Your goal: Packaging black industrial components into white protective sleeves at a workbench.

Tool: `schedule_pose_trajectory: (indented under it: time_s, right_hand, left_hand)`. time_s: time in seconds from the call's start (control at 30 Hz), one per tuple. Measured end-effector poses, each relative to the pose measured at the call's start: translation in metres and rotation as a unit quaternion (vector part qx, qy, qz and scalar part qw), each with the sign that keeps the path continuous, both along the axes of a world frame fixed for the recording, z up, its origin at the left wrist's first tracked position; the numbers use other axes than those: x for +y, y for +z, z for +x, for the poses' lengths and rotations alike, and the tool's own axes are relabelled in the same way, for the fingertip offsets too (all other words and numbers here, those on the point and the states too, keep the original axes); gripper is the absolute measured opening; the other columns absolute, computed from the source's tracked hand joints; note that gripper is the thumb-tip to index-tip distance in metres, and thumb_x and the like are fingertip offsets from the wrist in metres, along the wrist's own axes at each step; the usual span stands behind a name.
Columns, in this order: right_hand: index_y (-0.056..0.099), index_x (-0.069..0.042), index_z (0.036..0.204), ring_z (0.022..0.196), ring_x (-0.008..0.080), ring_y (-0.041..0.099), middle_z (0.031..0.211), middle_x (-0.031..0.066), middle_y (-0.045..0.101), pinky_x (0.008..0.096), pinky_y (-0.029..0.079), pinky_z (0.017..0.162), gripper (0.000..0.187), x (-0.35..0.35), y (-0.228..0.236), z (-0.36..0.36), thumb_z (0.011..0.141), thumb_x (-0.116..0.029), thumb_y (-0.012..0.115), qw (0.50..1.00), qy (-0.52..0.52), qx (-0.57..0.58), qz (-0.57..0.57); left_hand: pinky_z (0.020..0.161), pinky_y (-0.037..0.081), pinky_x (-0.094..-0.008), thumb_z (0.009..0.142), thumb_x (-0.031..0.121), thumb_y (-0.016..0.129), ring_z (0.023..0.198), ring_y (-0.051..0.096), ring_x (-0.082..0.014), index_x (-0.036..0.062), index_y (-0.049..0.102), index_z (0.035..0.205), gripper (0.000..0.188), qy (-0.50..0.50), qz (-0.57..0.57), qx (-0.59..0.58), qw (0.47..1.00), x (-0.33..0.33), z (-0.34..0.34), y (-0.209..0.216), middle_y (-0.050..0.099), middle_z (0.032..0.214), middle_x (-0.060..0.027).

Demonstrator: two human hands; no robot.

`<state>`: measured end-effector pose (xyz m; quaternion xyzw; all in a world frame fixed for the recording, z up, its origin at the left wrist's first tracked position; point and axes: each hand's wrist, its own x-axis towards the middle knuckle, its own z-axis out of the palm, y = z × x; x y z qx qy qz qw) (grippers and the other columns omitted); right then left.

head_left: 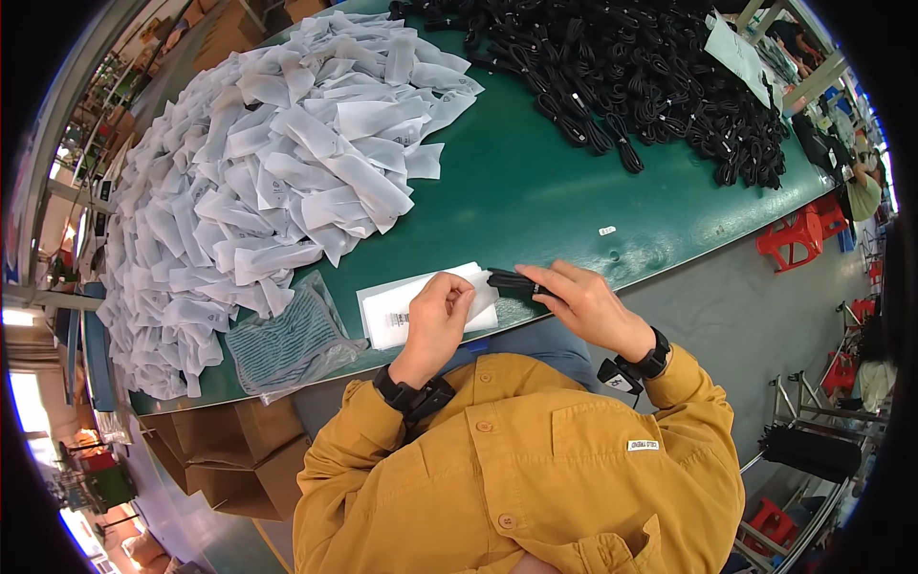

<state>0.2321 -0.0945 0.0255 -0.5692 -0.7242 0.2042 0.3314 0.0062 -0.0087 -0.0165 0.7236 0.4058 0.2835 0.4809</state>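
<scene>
My right hand (pixel 585 304) grips a bundled black cable (pixel 513 281), its far end touching the mouth of a thin white bag (pixel 486 290). The fingers of my left hand (pixel 440 320) are closed in a pinch on that bag's edge. Below both lies a stack of flat white bags (pixel 384 311) near the table's front edge, with small dark print on the top one. How far the cable reaches inside the bag is hard to make out.
A big heap of filled white bags (pixel 277 153) covers the table's left side. Black cable bundles (pixel 622 67) pile up at the far right. A striped cloth in clear plastic (pixel 292 335) lies left of the stack. Cardboard boxes (pixel 229 445) stand below; red stools (pixel 794 239) are at right.
</scene>
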Motion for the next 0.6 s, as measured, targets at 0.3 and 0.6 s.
schedule_pose_trajectory:
  time_s: [0.3,0.6]
  right_hand:
    - [0.061,-0.007,0.125,0.058,0.0309,0.053,0.082,0.0144,0.067,0.0363,0.048,0.057,0.039,0.009,-0.008,0.01,0.087,-0.009,0.068,0.979,0.064,0.115,-0.156]
    - [0.062,0.0,0.11,0.067,0.0187,0.058,0.09,0.0133,0.064,0.03,0.05,0.059,0.024,0.013,-0.013,-0.005,0.089,-0.008,0.069,0.973,0.038,0.173,-0.146]
  left_hand:
    - [0.073,0.048,-0.0317,0.083,-0.007,0.063,0.085,0.056,-0.0251,0.0015,0.059,0.09,0.012,-0.106,0.226,-0.048,0.967,0.0,0.001,0.009,0.061,0.097,-0.0104]
    - [0.083,0.045,-0.0387,0.078,-0.003,0.065,0.096,0.053,-0.0318,0.0037,0.058,0.086,0.013,-0.1,0.298,-0.041,0.948,0.009,0.004,0.03,0.059,0.1,-0.0107]
